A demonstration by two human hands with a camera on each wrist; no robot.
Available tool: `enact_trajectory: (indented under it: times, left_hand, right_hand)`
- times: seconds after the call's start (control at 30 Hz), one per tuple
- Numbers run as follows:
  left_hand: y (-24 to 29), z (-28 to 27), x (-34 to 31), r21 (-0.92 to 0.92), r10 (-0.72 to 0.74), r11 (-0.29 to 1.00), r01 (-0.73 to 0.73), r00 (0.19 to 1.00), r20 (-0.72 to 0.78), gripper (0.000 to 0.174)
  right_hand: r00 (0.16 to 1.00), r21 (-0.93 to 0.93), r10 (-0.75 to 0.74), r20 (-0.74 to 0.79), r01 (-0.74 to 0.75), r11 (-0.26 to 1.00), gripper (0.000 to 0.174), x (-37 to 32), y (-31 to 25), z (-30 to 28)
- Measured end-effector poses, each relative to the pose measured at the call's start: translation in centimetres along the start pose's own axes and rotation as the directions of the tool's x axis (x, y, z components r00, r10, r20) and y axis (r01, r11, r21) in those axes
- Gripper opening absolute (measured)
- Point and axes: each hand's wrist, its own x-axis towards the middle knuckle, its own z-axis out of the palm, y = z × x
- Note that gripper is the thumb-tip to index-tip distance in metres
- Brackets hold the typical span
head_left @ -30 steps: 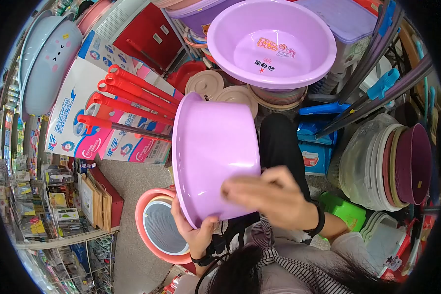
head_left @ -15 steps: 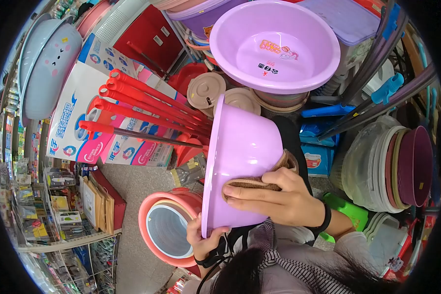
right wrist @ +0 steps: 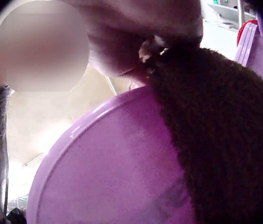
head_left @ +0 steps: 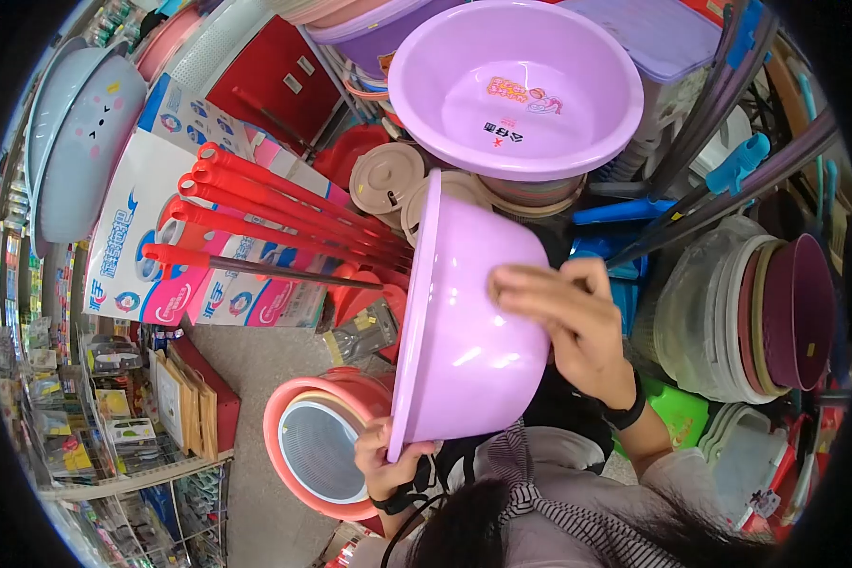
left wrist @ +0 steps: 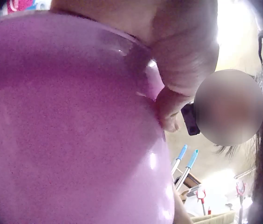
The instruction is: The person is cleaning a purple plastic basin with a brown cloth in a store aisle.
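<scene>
We find the purple basin (head_left: 478, 303) held up before the person, tipped on its side, with its mouth turned toward the left of the head view and its outer wall toward the right. The left hand (head_left: 388, 456) grips the lower part of the rim, fingers on one side and thumb on the other. The right hand (head_left: 573, 327) lies against the outer wall; its fingers are blurred and reach forward over the plastic, the thumb raised apart. The right wrist view shows this hand holding a brown cloth (right wrist: 234, 135) close against the basin; we cannot tell the exact bend of each finger around it. Beyond the held basin we note a second purple basin (head_left: 445, 104), printed inside and facing up. To the left, red-handled poles (head_left: 256, 204) lean in front of printed cartons (head_left: 128, 256). Near the left hand, a coral tub (head_left: 279, 445) stands on the floor with a pale basket (head_left: 322, 454) nested inside. To the right we record stacked containers (head_left: 795, 312), the outermost maroon.
</scene>
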Motion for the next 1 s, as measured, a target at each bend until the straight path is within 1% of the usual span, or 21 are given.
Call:
enact_trajectory:
  times: [0.03,0.07,0.13,0.17,0.2,0.27,0.3,0.33,0.4,0.47,0.5,0.53,0.6,0.63,0.67,0.73,0.77,0.8,0.87,0.9,1.0]
  left_hand:
    - [0.1,1.0,1.3,-0.128,0.001,0.992,0.007,0.998,0.059,0.048]
    - [1.1,3.2,1.6,-0.216,-0.065,0.976,0.036,0.989,-0.129,0.027]
    - [1.0,4.3,3.4,-0.16,-0.066,0.985,0.059,0.997,-0.039,0.014]
    - [0.7,3.5,3.2,-0.081,-0.153,0.984,0.159,0.985,0.076,0.017]
    - [0.5,2.9,2.6,-0.081,-0.152,0.984,0.158,0.986,0.076,0.017]
    - [0.2,2.1,1.7,-0.041,-0.313,0.948,0.316,0.948,0.065,0.019]
    - [0.4,2.3,2.1,-0.02,-0.218,0.976,0.218,0.976,0.019,0.02]
    - [2.2,2.3,2.8,-0.096,-0.271,0.957,0.273,0.962,0.034,0.028]
    - [2.7,2.0,2.5,0.019,-0.173,0.985,0.174,0.984,-0.048,0.038]
    - [4.1,2.0,2.9,0.077,-0.145,0.985,0.152,0.985,-0.095,0.042]
    - [4.9,2.2,3.3,0.13,-0.113,0.983,0.13,0.985,-0.132,0.045]
    - [5.4,2.2,3.3,0.131,-0.113,0.983,0.131,0.984,-0.14,0.045]
    - [6.3,2.0,3.7,0.19,-0.188,0.96,0.205,0.977,-0.102,0.039]
    - [6.9,1.7,4.1,0.236,-0.243,0.941,0.241,0.97,-0.021,0.036]
    - [6.9,1.8,4.1,0.236,-0.24,0.942,0.237,0.971,-0.02,0.036]
    - [6.5,2.2,4.0,0.293,-0.319,0.905,0.307,0.948,-0.008,0.033]
    - [5.3,1.3,3.1,0.362,-0.35,0.884,0.297,0.933,0.088,0.037]
    - [5.4,1.5,3.3,0.359,-0.347,0.886,0.293,0.933,0.096,0.037]
    - [5.6,2.2,3.7,0.438,-0.132,0.897,0.047,0.977,0.165,0.041]
    - [5.0,1.5,2.7,0.401,-0.323,0.874,0.273,0.944,0.062,0.044]
    - [4.2,-0.3,2.0,0.397,-0.322,0.867,0.301,0.947,-0.014,0.042]
  right_hand:
    - [0.996,-0.076,0.015,-0.092,-0.022,0.997,0.031,0.3,0.0,0.0]
    - [0.984,-0.146,0.022,-0.177,-0.048,0.988,0.032,0.5,0.1,0.1]
    - [0.987,-0.148,0.0,-0.16,-0.024,0.989,0.032,0.6,-0.2,0.4]
    - [0.99,-0.154,-0.021,-0.138,-0.001,0.988,0.032,0.4,-0.4,0.5]
    - [0.992,-0.159,-0.042,-0.117,0.023,0.987,0.032,0.2,-0.6,0.7]
    - [0.991,-0.181,-0.075,-0.115,0.054,0.982,0.032,-0.9,-1.0,1.2]
    - [0.99,-0.189,-0.091,-0.111,0.069,0.98,0.032,-1.5,-1.2,1.5]
    - [0.989,-0.187,-0.108,-0.1,0.088,0.978,0.032,-1.8,-1.2,1.8]
    - [0.988,-0.206,-0.129,-0.086,0.109,0.973,0.034,-2.0,-1.0,1.9]
    - [0.974,-0.242,-0.221,0.053,0.227,0.943,0.031,-2.2,-1.7,2.0]
    - [0.965,-0.206,-0.244,0.1,0.26,0.943,0.033,-2.5,-2.0,2.2]
    - [0.963,-0.2,-0.248,0.104,0.265,0.943,0.033,-2.7,-2.4,2.5]
    - [0.912,-0.159,-0.38,0.157,0.403,0.901,0.035,-2.8,-3.0,2.9]
    - [0.903,-0.121,-0.382,0.196,0.409,0.904,0.031,-2.5,-2.7,2.5]
    - [0.902,-0.124,-0.384,0.195,0.411,0.903,0.031,-2.0,-2.2,2.3]
    - [0.981,-0.15,-0.171,0.09,0.183,0.972,0.031,-0.6,-0.9,1.9]
    - [0.995,-0.179,-0.098,0.011,0.099,0.979,0.029,0.8,-0.8,1.5]
    - [0.999,-0.215,-0.007,-0.041,-0.002,0.977,0.037,1.7,-1.2,1.1]
    - [0.988,-0.278,-0.154,-0.027,0.141,0.95,0.037,2.0,-1.1,1.7]
    - [0.988,-0.279,-0.154,-0.027,0.141,0.95,0.037,1.7,-1.3,1.8]
    - [0.941,-0.102,-0.288,0.179,0.309,0.946,0.038,0.1,-3.3,2.4]
